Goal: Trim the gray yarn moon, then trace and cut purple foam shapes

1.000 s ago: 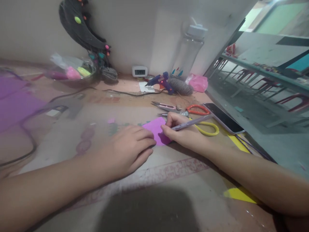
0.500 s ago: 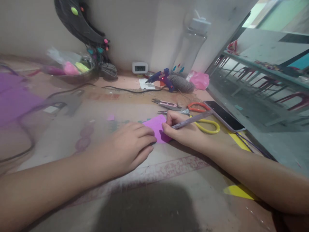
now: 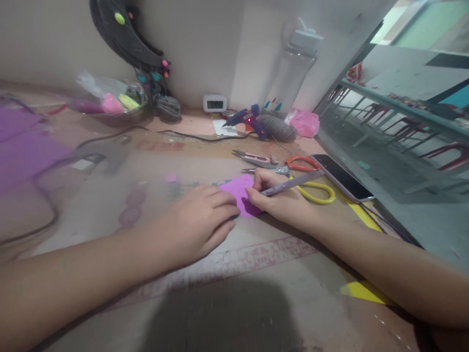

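Observation:
A small purple piece (image 3: 240, 188), thin and flat like felt or paper, lies on the table between my hands. My left hand (image 3: 205, 217) rests palm down at its left side, fingers lying forward with the tips on its edge. In a pinch, my right hand (image 3: 274, 195) grips a slim greyish-purple pen (image 3: 293, 183), tilted back to the right. The pen's tip end meets the piece near my thumb; the exact mark is hidden. Just behind my right hand lie orange-and-yellow-handled scissors or pliers (image 3: 318, 192) and pink thread snips (image 3: 256, 158).
A phone (image 3: 342, 177) lies at the right table edge. Along the wall stand a glue gun (image 3: 245, 117), grey yarn (image 3: 278, 127), a clear bottle (image 3: 293, 73), a small clock (image 3: 214, 103) and a metal bowl (image 3: 120, 116). Purple sheets (image 3: 29, 151) and a black cable (image 3: 54, 210) occupy the left.
The view has shifted very slightly, so the scene sits a little further right. Both hands keep nearly the same pose on the purple piece and the pen.

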`<move>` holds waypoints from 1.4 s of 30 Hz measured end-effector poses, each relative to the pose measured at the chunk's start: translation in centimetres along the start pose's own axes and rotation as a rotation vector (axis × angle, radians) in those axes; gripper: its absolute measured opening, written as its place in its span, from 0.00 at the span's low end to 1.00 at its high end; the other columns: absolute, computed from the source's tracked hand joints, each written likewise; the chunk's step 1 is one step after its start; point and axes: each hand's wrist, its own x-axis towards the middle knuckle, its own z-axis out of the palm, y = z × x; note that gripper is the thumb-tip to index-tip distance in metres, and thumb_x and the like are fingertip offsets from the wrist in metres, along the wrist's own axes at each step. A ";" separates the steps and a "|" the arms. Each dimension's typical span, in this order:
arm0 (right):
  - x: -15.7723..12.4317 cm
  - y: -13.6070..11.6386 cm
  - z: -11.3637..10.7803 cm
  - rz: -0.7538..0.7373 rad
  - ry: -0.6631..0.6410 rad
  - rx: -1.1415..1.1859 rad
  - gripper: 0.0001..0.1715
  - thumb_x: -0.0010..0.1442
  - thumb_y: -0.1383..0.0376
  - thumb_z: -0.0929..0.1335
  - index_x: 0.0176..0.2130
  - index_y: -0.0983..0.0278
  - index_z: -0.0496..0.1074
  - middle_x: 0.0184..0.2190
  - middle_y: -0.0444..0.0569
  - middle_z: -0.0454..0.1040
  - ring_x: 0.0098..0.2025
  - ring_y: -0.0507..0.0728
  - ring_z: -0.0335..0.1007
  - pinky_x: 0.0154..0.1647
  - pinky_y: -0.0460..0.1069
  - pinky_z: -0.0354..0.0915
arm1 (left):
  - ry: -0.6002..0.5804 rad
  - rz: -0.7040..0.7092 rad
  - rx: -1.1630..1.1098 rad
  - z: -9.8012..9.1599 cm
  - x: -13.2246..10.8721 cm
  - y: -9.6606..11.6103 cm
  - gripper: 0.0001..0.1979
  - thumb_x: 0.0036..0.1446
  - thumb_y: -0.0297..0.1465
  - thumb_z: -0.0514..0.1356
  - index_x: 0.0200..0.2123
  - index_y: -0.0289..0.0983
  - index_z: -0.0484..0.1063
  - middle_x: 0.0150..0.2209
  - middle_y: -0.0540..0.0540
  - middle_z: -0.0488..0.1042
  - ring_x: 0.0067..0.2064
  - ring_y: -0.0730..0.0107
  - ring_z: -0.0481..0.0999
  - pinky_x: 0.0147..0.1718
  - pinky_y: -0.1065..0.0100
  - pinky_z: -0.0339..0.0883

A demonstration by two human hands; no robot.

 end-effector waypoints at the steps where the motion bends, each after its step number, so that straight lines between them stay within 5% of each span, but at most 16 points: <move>1: 0.0 0.0 0.0 0.005 -0.001 0.004 0.16 0.57 0.63 0.68 0.24 0.60 0.57 0.18 0.37 0.61 0.20 0.48 0.53 0.23 0.46 0.50 | 0.004 0.003 0.003 0.0 0.0 0.0 0.15 0.69 0.32 0.51 0.47 0.34 0.76 0.46 0.41 0.78 0.47 0.55 0.74 0.49 0.52 0.67; 15: -0.1 0.1 -0.1 0.036 0.062 0.025 0.15 0.57 0.63 0.68 0.24 0.60 0.57 0.18 0.37 0.62 0.21 0.49 0.56 0.22 0.45 0.52 | -0.015 -0.013 0.009 0.2 0.0 -0.1 0.15 0.70 0.33 0.50 0.47 0.35 0.76 0.47 0.42 0.78 0.47 0.56 0.74 0.49 0.52 0.67; 42: -0.2 -0.3 -0.1 0.066 -0.060 0.043 0.16 0.58 0.60 0.69 0.25 0.60 0.60 0.18 0.37 0.65 0.21 0.49 0.58 0.24 0.45 0.53 | -0.011 -0.004 0.018 0.2 -0.1 -0.1 0.16 0.70 0.33 0.50 0.47 0.36 0.76 0.47 0.41 0.78 0.48 0.55 0.74 0.49 0.51 0.67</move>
